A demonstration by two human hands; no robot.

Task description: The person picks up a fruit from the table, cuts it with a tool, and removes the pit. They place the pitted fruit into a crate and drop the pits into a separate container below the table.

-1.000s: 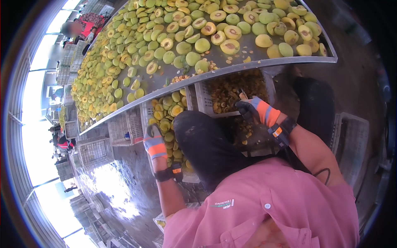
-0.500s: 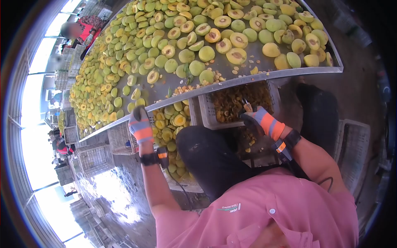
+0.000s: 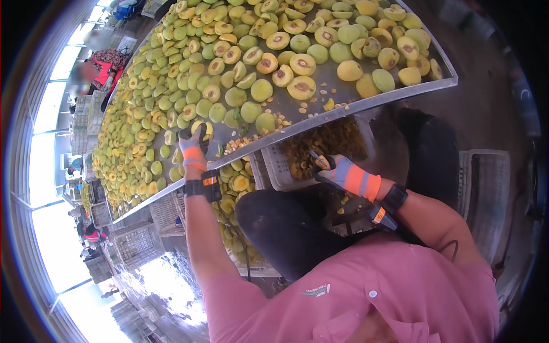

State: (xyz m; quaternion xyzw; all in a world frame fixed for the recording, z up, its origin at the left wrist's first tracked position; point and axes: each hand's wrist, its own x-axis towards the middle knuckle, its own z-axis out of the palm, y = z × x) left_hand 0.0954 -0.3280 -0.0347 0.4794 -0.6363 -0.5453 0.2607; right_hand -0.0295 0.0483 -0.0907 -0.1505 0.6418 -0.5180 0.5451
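My left hand (image 3: 194, 146), in a grey and orange glove with dark fingertips, reaches over the metal edge of the sorting table (image 3: 366, 106). Its fingers are closed around a cut stone-fruit half (image 3: 208, 131), partly hidden by them. Around it lie many yellow-green fruit halves (image 3: 301, 88), some showing brown hollows. My gloved right hand (image 3: 343, 173) grips a small knife (image 3: 323, 162) with an orange-brown handle and short metal tip, pointing up-left. That hand is below the table edge, in front of a white crate (image 3: 280, 171) of brown fruit scraps.
Pale pits (image 3: 237, 144) lie along the near table edge. Another crate of fruit halves (image 3: 237, 183) stands under the table beside my knee (image 3: 269, 214). An empty-looking crate (image 3: 486, 200) is at right. Co-workers (image 3: 103, 71) and stacked crates (image 3: 134, 246) are to the left.
My left hand has moved from the table edge onto the tabletop and closed on a fruit half. The right hand, still holding the knife, has shifted slightly left; the view has turned.
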